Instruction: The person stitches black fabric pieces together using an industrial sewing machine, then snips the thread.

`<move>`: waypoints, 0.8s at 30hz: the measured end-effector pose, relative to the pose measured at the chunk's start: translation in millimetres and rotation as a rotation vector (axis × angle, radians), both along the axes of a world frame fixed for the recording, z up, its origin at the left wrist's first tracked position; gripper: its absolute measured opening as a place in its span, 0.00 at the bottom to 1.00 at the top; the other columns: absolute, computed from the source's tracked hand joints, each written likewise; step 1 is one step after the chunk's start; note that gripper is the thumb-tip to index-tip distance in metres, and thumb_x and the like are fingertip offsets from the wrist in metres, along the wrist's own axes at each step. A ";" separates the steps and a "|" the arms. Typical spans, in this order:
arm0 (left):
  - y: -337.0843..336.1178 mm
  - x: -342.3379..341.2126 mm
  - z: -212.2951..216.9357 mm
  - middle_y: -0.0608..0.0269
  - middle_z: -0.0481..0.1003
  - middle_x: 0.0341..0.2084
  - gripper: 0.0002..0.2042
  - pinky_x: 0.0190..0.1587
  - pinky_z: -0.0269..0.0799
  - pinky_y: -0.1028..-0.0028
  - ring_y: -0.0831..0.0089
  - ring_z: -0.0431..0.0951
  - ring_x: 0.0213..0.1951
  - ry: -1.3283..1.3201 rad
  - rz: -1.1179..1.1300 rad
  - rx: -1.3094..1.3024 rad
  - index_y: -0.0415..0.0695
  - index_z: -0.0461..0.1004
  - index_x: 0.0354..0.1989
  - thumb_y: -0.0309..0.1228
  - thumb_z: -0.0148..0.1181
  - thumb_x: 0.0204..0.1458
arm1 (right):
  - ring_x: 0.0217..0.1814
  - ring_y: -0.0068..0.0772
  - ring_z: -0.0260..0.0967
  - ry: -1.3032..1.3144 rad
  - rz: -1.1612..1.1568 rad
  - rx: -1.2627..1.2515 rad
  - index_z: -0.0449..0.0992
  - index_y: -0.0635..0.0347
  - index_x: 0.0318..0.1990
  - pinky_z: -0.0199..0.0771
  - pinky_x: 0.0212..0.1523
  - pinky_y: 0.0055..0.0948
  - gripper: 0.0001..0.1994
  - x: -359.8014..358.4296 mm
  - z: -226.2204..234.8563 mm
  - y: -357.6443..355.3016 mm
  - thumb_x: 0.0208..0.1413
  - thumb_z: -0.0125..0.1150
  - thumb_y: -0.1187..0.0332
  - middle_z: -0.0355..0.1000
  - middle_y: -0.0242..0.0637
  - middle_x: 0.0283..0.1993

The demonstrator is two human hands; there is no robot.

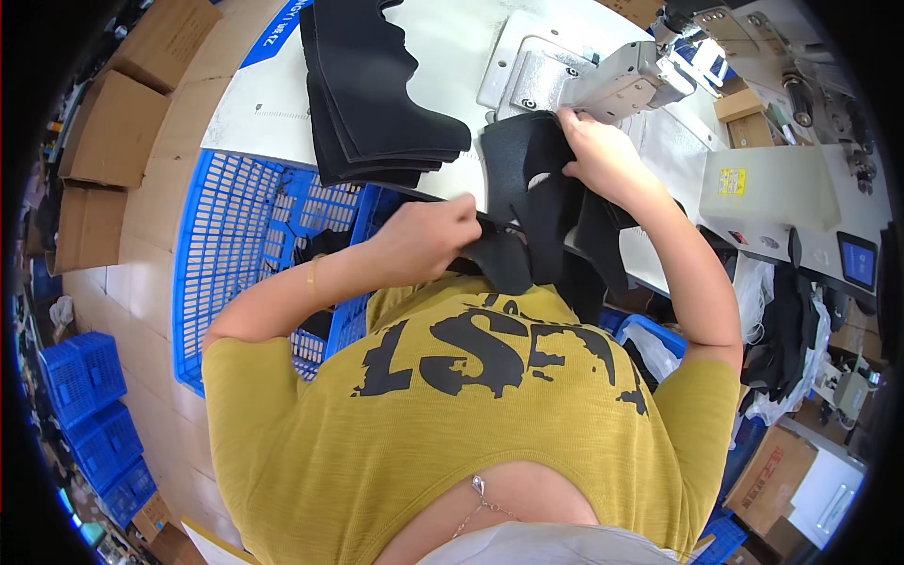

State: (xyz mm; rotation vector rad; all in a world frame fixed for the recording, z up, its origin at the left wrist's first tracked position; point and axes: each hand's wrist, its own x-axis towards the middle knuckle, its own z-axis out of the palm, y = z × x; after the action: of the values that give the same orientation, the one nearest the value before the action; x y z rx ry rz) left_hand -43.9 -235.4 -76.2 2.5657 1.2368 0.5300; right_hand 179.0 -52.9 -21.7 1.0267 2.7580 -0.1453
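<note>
Right hand (603, 155) on black fabric (527, 179), yellow label (733, 181) beside.

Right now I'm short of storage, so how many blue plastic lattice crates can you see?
4: one large blue plastic lattice crate beside the white worktable, three stacked blue crates at far left. Others may be hidden.

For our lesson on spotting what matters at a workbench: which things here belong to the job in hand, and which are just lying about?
In use: left hand, right hand, black piece, sewing machine.

Lying about: black stack, blue crate, cardboard boxes, small screen.
</note>
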 end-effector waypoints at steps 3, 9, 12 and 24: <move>2.2 -14.3 67.8 0.58 0.79 0.34 0.08 0.40 0.74 0.73 0.70 0.79 0.38 -0.560 0.418 -0.391 0.38 0.75 0.43 0.23 0.57 0.56 | 0.49 0.57 0.72 0.124 -0.036 0.024 0.62 0.69 0.53 0.74 0.48 0.45 0.29 19.6 -5.1 3.0 0.43 0.69 0.74 0.73 0.57 0.41; 16.2 -40.0 74.7 0.58 0.79 0.39 0.13 0.43 0.78 0.76 0.74 0.80 0.39 -1.306 0.561 -0.803 0.34 0.72 0.50 0.27 0.55 0.59 | 0.51 0.60 0.71 0.272 -0.200 -0.066 0.61 0.70 0.58 0.71 0.52 0.46 0.38 49.4 -6.1 -6.1 0.42 0.74 0.63 0.72 0.60 0.45; 22.2 -38.7 82.2 0.60 0.79 0.38 0.10 0.40 0.78 0.76 0.74 0.81 0.37 -1.335 0.674 -0.811 0.36 0.73 0.46 0.27 0.56 0.59 | 0.54 0.59 0.69 0.198 -0.177 -0.064 0.58 0.68 0.63 0.71 0.54 0.44 0.46 53.9 2.6 -22.8 0.37 0.77 0.57 0.70 0.60 0.49; 150.4 -191.6 89.4 0.53 0.79 0.39 0.18 0.45 0.77 0.68 0.65 0.81 0.41 -0.797 0.843 -0.274 0.33 0.71 0.51 0.33 0.60 0.57 | 0.51 0.58 0.71 0.289 -0.189 -0.084 0.57 0.65 0.64 0.72 0.51 0.42 0.43 68.0 -14.8 -37.0 0.41 0.75 0.63 0.72 0.58 0.47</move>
State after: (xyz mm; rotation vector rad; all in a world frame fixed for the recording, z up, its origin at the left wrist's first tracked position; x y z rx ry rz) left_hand -235.6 -85.0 13.3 1.2607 1.7962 1.2570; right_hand 246.9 -89.9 -36.4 1.3360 2.8681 -0.4678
